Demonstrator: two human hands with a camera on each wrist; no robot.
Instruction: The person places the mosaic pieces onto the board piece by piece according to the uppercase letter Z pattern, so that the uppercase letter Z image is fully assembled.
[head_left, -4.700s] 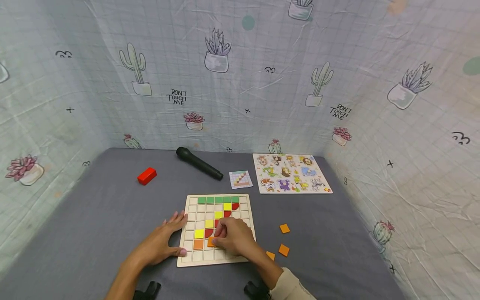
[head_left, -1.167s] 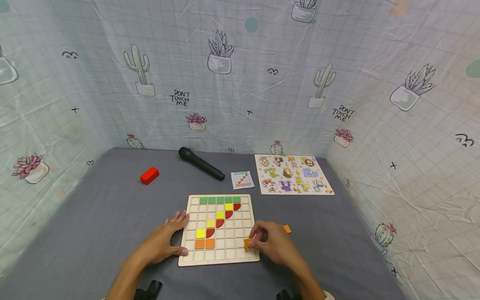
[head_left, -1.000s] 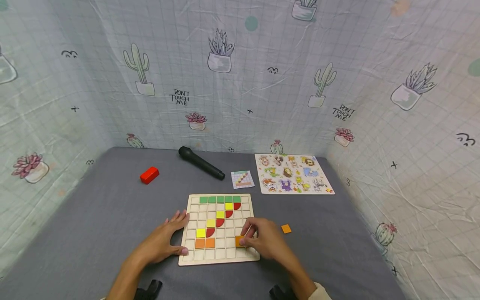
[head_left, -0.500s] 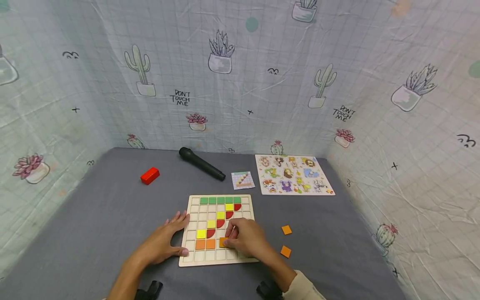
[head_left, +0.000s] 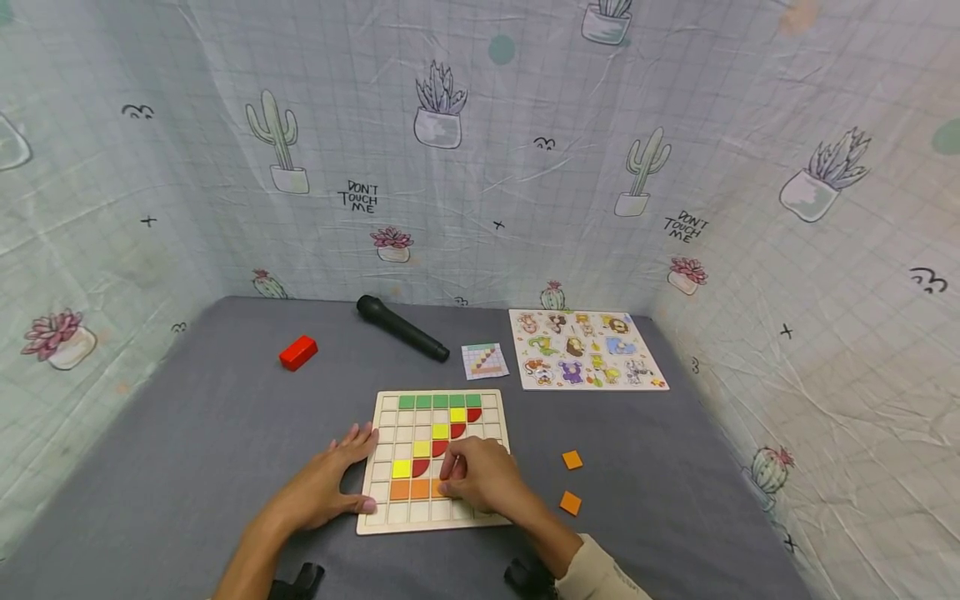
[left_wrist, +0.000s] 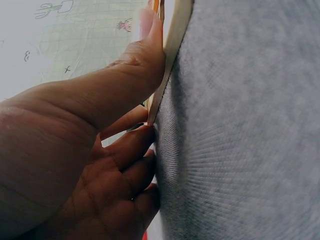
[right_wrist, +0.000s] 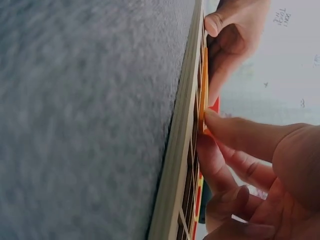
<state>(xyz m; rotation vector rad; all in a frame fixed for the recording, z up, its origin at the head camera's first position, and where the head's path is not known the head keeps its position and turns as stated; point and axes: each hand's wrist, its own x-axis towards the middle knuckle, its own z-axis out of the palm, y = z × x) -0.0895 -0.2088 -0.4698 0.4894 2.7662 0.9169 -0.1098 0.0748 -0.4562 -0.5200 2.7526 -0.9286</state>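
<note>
A wooden grid board [head_left: 382,521] lies on the table, bearing green and yellow squares, red quarter-round tiles and an orange row. My left hand [head_left: 322,479] rests spread along its left edge; in the left wrist view the thumb [left_wrist: 145,47] lies on the rim. My right hand [head_left: 480,477] pinches an orange square tile [head_left: 437,489] at the third place of the orange row, right of two orange tiles [head_left: 410,489]. From the right wrist, the thumb touches the end of the orange strip [right_wrist: 203,90]. The right hand hides cells behind it.
Two loose orange tiles [head_left: 572,460] lie right of the board. Behind it are a pattern card [head_left: 484,361], a black microphone [head_left: 402,327] and an animal picture board [head_left: 588,350]. A red block [head_left: 298,353] sits at the back left. Printed cloth walls [head_left: 480,167] surround the table.
The right hand carried an orange tile leftward across the board and lowered it beside the two seated orange ones. Earlier it had let go of the second tile. The left hand stayed put.
</note>
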